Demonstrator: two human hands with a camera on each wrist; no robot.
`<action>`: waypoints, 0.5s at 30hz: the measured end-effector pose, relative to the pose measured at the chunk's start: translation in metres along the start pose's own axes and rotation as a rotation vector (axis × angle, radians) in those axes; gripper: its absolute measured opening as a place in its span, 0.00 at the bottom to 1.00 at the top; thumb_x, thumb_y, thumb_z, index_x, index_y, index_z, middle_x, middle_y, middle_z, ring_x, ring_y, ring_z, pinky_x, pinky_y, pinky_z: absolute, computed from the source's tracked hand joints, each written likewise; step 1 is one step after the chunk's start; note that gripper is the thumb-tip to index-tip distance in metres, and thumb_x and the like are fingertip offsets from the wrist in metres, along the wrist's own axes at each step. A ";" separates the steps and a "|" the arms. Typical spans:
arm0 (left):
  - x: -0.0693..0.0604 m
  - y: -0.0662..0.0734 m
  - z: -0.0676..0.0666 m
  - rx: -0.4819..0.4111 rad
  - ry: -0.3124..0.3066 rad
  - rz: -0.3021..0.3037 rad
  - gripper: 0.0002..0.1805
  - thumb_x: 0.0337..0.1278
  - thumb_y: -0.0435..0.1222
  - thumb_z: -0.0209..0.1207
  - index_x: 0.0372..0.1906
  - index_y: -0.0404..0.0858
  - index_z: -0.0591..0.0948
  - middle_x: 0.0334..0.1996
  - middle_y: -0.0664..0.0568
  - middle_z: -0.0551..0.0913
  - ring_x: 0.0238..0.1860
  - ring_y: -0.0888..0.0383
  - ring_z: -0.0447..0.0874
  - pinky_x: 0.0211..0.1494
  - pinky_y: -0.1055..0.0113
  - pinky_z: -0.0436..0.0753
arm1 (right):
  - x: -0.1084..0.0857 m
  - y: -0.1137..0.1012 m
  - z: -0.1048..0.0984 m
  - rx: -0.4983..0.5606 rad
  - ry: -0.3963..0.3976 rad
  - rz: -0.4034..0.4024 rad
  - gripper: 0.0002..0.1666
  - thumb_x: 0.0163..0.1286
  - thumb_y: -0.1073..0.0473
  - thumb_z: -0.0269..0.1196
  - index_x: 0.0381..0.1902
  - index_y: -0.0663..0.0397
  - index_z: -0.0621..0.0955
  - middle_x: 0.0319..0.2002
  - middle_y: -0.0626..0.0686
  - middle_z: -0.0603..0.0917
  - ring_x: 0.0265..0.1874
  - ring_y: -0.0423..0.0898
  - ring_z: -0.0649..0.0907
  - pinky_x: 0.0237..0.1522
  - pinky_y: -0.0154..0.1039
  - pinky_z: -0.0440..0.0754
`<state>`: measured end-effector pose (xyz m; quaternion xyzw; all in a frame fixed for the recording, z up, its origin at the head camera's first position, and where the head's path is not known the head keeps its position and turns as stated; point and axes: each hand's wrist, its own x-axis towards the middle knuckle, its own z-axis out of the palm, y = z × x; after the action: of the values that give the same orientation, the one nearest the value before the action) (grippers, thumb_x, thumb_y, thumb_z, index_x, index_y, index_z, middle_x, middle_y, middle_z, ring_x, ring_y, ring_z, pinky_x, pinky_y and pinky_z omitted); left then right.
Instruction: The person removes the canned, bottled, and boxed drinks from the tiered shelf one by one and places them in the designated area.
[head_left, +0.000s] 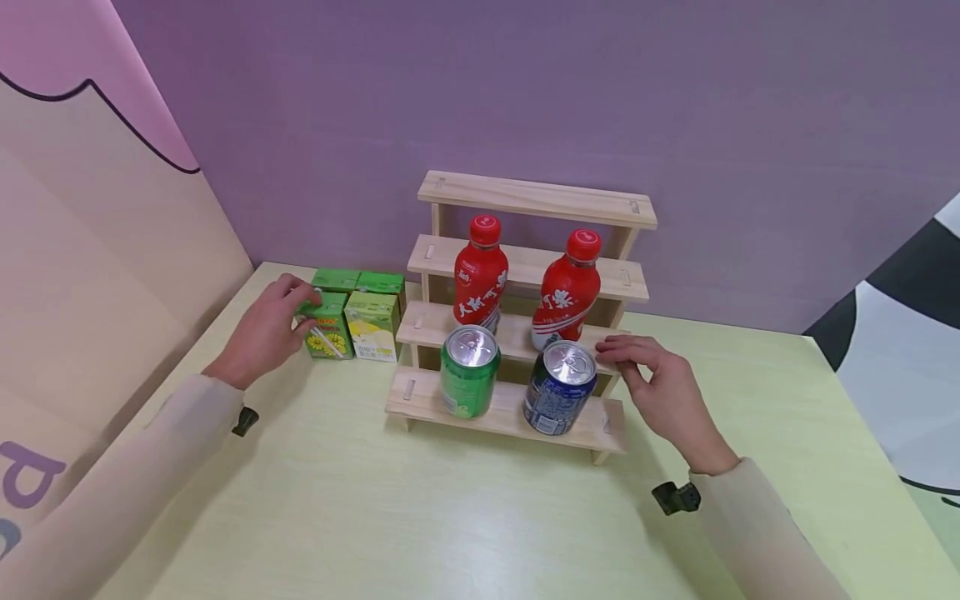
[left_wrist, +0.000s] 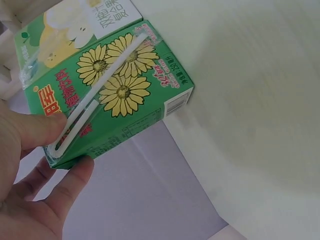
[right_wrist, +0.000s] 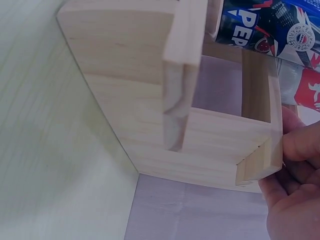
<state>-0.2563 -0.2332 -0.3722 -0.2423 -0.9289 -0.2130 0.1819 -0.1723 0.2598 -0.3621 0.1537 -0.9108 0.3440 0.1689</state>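
My left hand point(head_left: 268, 327) pinches the top of a green drink carton point(left_wrist: 125, 85) with yellow flowers and a white straw taped to its front. In the left wrist view the thumb lies on the carton's front and the other fingers are at its edge. The carton stands beside a yellow-and-white carton point(head_left: 372, 327), with more green cartons point(head_left: 380, 282) behind. My right hand point(head_left: 663, 392) grips the right end of the second-lowest step of a wooden stepped rack point(head_left: 517, 262). Fingertips and thumb are around the board end in the right wrist view.
On the rack's lowest step stand a green can point(head_left: 469, 379) and a dark blue Pepsi can point(head_left: 558, 392). Two red bottles point(head_left: 481, 275), point(head_left: 567, 292) stand on the step behind. A purple wall point(head_left: 525, 92) rises behind the pale table point(head_left: 420, 517).
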 end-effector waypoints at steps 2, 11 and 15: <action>0.003 -0.001 0.003 -0.012 0.007 0.005 0.16 0.48 0.22 0.64 0.43 0.33 0.76 0.46 0.43 0.70 0.47 0.44 0.70 0.48 0.50 0.74 | -0.001 0.000 -0.001 0.001 -0.001 0.007 0.16 0.62 0.78 0.58 0.41 0.59 0.85 0.49 0.55 0.81 0.55 0.55 0.75 0.53 0.55 0.73; 0.009 -0.001 0.004 -0.027 0.008 -0.009 0.15 0.48 0.22 0.64 0.43 0.33 0.75 0.46 0.42 0.69 0.48 0.44 0.69 0.48 0.49 0.74 | -0.001 -0.002 -0.001 0.004 0.002 -0.001 0.16 0.62 0.78 0.58 0.41 0.60 0.85 0.49 0.56 0.81 0.55 0.56 0.75 0.54 0.55 0.73; 0.008 0.000 0.004 -0.021 -0.005 -0.003 0.15 0.49 0.23 0.64 0.42 0.33 0.75 0.47 0.42 0.69 0.48 0.44 0.69 0.49 0.49 0.74 | -0.001 -0.001 -0.001 0.003 0.002 -0.002 0.16 0.62 0.78 0.58 0.41 0.60 0.85 0.49 0.57 0.81 0.55 0.56 0.75 0.54 0.55 0.73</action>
<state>-0.2641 -0.2284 -0.3725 -0.2436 -0.9274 -0.2223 0.1766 -0.1704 0.2594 -0.3615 0.1543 -0.9100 0.3454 0.1699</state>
